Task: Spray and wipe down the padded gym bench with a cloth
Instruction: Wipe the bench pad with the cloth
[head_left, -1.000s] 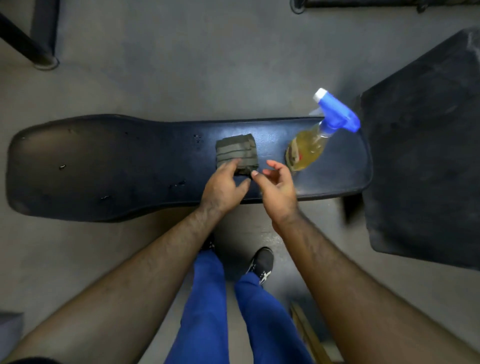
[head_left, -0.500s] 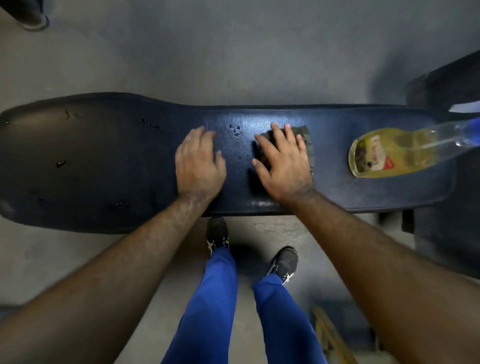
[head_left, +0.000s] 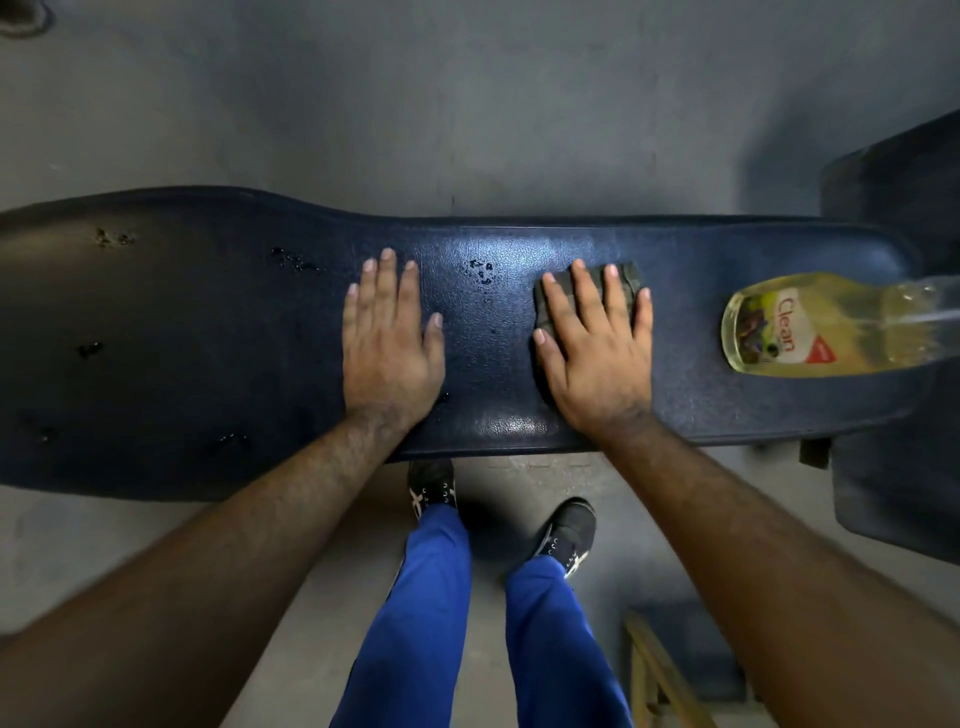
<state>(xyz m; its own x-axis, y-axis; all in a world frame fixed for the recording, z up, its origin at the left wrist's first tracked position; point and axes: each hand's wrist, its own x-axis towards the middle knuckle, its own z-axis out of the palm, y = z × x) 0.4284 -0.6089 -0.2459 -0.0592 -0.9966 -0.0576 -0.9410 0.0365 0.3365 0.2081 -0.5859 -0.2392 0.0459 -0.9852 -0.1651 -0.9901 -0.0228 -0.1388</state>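
Bare forearms (head_left: 291, 519), blue trousers (head_left: 415, 623), black trainers (head_left: 569, 530)

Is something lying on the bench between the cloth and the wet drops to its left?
Nothing visible. The right hand presses the cloth flat; the bare bench leads to the nearest drops. Beyond them, the left hand rests flat on the padding, before the farther drops.

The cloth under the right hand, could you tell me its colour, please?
Dark olive-grey cloth, seen in the head view.
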